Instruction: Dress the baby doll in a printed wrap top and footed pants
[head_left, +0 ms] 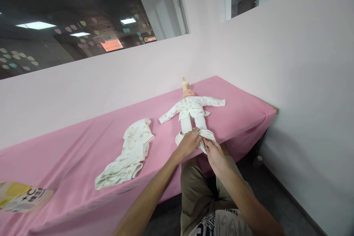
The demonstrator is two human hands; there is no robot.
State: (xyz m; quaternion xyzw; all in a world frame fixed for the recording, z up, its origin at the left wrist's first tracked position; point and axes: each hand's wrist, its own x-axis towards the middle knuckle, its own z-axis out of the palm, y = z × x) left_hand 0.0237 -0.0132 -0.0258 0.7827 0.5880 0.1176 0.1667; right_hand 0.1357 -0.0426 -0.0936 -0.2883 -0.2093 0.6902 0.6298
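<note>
A baby doll [190,107] lies on its back on the pink-covered table, wearing a white printed long-sleeved top with its arms spread. Its white legs point toward me. Bunched around the lower ends of the legs is a pair of white baby pants [208,135]. My left hand [190,142] is closed on the bunched cloth at the near left of the legs. My right hand [213,151] pinches the same cloth just to the right, close to the table's front edge. The doll's feet are hidden by the cloth and my hands.
A second white printed baby garment [131,155] lies loosely on the pink tablecloth [74,162] left of the doll. At the far left is a yellow and white package [23,197]. A bottle-like object [185,83] stands behind the doll's head. White walls meet at the right.
</note>
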